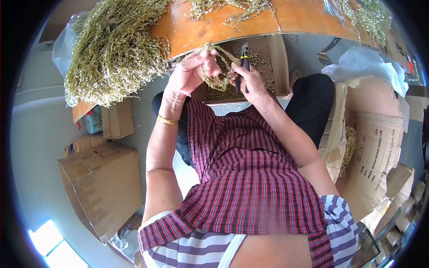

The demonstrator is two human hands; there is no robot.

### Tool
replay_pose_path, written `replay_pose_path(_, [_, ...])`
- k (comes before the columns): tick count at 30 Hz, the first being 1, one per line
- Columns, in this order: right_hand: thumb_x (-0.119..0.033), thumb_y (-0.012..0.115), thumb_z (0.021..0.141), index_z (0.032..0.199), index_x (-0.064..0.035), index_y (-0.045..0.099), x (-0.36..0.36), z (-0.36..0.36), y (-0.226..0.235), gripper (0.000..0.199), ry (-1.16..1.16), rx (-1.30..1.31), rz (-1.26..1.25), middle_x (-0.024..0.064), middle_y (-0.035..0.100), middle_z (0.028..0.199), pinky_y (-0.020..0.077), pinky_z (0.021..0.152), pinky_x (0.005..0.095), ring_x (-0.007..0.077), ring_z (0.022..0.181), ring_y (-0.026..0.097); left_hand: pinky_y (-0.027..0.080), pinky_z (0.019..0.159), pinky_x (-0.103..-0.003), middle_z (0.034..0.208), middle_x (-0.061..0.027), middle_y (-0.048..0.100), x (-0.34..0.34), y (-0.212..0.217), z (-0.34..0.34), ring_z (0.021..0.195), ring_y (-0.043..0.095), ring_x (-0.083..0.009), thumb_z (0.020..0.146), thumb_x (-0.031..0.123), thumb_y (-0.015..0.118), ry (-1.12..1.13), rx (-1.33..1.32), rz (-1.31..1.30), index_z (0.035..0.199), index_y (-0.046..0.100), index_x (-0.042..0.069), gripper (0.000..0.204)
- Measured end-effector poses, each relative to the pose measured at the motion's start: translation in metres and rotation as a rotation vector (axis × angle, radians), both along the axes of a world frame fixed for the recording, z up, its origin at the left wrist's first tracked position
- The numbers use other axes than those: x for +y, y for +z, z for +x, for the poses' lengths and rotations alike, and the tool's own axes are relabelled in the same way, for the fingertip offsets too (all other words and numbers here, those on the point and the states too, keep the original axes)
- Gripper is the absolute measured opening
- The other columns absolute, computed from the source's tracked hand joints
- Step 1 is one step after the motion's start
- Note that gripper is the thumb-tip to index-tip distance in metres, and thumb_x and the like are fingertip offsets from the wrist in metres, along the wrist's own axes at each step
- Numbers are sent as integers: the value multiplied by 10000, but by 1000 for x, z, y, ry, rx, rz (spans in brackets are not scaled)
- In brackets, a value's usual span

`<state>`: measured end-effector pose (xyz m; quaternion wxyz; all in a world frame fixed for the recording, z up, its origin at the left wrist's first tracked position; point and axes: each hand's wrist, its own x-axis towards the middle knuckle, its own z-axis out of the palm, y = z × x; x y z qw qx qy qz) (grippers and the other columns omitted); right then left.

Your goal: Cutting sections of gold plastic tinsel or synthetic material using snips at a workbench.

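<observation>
My left hand (193, 71) grips a thin dried greenish sprig (214, 80) that droops between both hands. My right hand (251, 82) holds a pair of small black-handled cutters (244, 58) pointing up, and its fingers also touch the sprig. Both hands hover above an open cardboard box (279, 58) with small pale green bits lying in it. A gold bangle (166, 119) circles my left wrist. A red checked apron covers my lap.
A big heap of dried green sprigs (114, 49) lies on the orange wooden table (295, 18) at upper left, with more at upper right. Closed cardboard boxes (105, 187) stand at left; a torn open carton (375, 147) and white plastic wrap (366, 67) at right.
</observation>
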<state>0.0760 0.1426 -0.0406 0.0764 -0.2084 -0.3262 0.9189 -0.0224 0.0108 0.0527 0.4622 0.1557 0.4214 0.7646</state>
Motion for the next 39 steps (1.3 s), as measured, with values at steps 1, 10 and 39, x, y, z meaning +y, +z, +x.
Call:
replay_pose_path(1, [-148, 612, 797, 1044, -57, 504, -3, 1, -1, 284, -23, -15, 1, 25, 552, 805, 480, 601, 274, 122, 671, 548, 356, 502, -227, 628, 18, 418, 4, 0, 5, 510, 391, -98, 885, 214, 486, 143, -19, 45, 1031, 510, -5, 264])
replay_pose_path(10, [-325, 686, 747, 1129, -9, 450, -14, -1, 5, 548, -113, 72, 655, 38, 533, 875, 435, 591, 196, 87, 706, 519, 261, 434, -175, 648, 13, 430, -1, 5, 0, 455, 306, -34, 899, 215, 464, -158, -202, 257, 1118, 471, -14, 318])
replay_pose_path(39, [-140, 689, 710, 1183, -49, 397, 41, 56, 44, 563, 31, 239, 817, 11, 473, 939, 380, 630, 206, 74, 742, 421, 192, 314, -147, 608, 5, 466, 7, 44, 15, 360, 254, -3, 902, 216, 451, -441, -121, -148, 1080, 497, -38, 313])
